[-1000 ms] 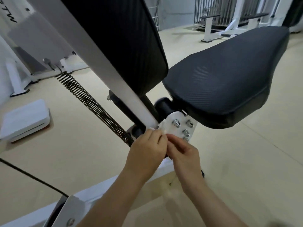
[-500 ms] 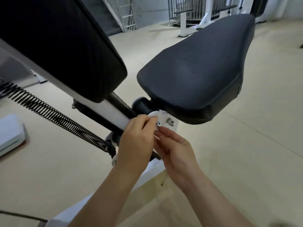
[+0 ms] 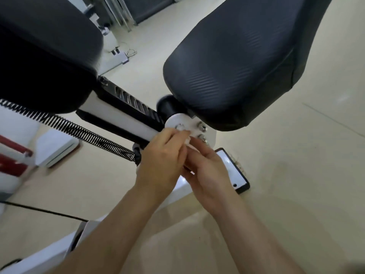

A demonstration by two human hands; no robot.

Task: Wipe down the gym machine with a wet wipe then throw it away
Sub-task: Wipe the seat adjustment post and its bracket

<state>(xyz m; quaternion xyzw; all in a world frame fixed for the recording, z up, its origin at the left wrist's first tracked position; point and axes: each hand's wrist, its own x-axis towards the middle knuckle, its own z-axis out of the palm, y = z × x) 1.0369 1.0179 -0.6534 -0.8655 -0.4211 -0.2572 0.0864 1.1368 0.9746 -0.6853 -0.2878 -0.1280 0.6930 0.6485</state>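
Observation:
The gym machine has a black seat pad (image 3: 243,62) at the upper right and a black back pad (image 3: 39,48) at the upper left, joined by a white frame. Under the seat sits a white bracket (image 3: 209,135) with several bolts. A small white wet wipe (image 3: 187,141) shows between my fingertips right at that bracket. My left hand (image 3: 162,161) and my right hand (image 3: 207,175) meet there, and both pinch the wipe. Most of the wipe is hidden by my fingers.
A black coil spring (image 3: 79,129) runs from the left edge down to the frame by my left hand. The white base bar (image 3: 235,171) with a black end cap lies on the beige floor below the bracket. Other white equipment (image 3: 55,149) stands at left.
The view has swung closer and more overhead, so the base bar's end cap now shows. Both hands stay together at the bracket with the wipe, shifted slightly along it.

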